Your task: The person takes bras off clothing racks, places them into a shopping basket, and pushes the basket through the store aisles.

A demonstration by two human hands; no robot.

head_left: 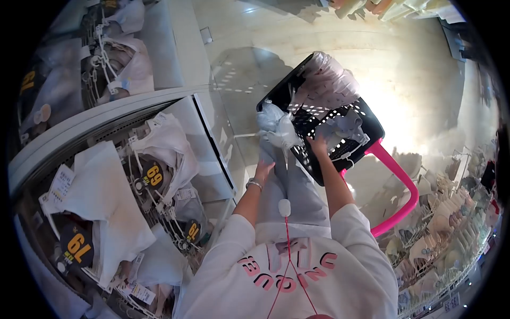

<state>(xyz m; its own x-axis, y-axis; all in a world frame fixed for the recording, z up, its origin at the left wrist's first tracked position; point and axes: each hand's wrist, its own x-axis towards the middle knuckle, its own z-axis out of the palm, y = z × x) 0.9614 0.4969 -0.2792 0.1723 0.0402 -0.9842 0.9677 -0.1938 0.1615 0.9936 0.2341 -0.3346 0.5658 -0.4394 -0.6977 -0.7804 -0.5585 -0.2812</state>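
We saw the right hand [317, 147] down in the black basket [376, 130], next to some grey clothing [345, 126]; its fingers looked bent, but we could not tell if they held anything. Past that hand, pink clothes [326, 85] lay bunched at the far end, maybe to save room; to its left, a white plastic bag [279, 125] sat at the basket's edge. The left hand [263, 170] was below the bag, close to the grey trousers [307, 199]; we could not tell if it held anything. Right of the right hand, the pink handle [410, 194] leaned out, which likely left the top open; far left of the left hand, white underclothes [167, 142] hung close together, with number tags [153, 175] facing out, probably for easy reading.
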